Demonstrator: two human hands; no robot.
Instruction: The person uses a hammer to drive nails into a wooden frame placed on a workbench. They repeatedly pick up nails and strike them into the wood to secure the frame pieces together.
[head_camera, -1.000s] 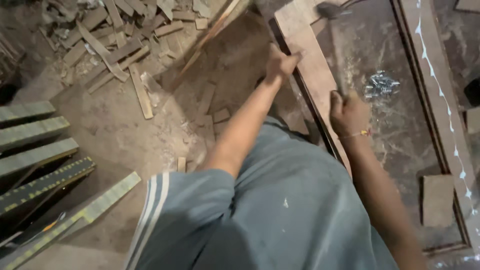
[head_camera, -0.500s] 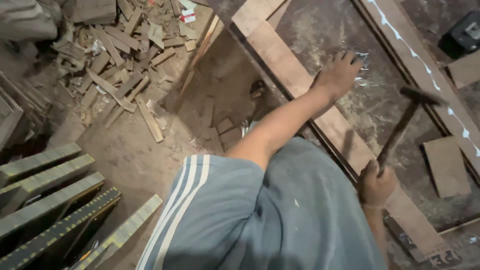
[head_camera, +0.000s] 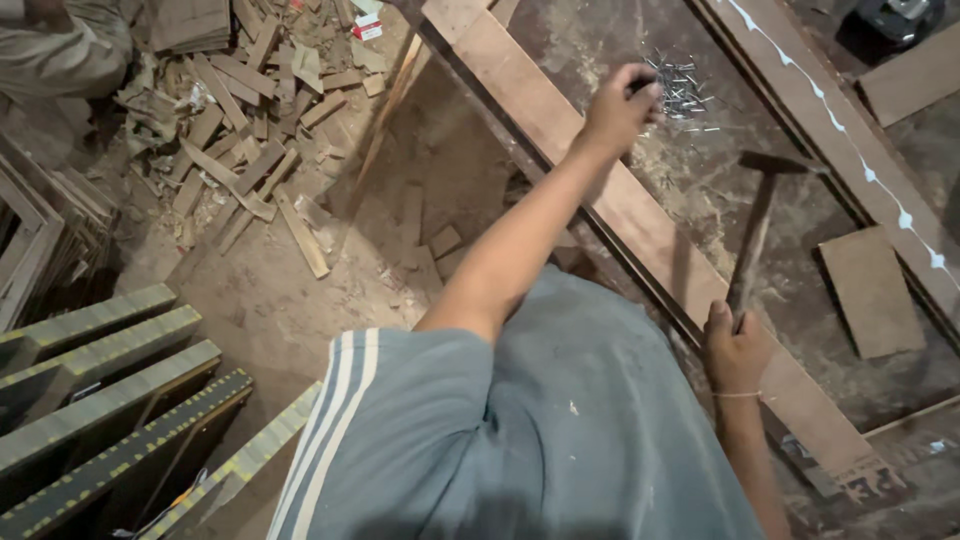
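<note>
In the head view, the left hand (head_camera: 618, 108) sits in the upper centre of the frame, fingers pinched together just beside the pile of nails (head_camera: 682, 92); whether it grips a nail cannot be told. The right hand (head_camera: 735, 350), lower right, is clenched around the handle of a hammer (head_camera: 755, 225), whose head points up toward the upper right. Both hands hover over a long wooden plank (head_camera: 640, 215) running diagonally. Scrap wood offcuts (head_camera: 240, 130) litter the floor at upper left.
</note>
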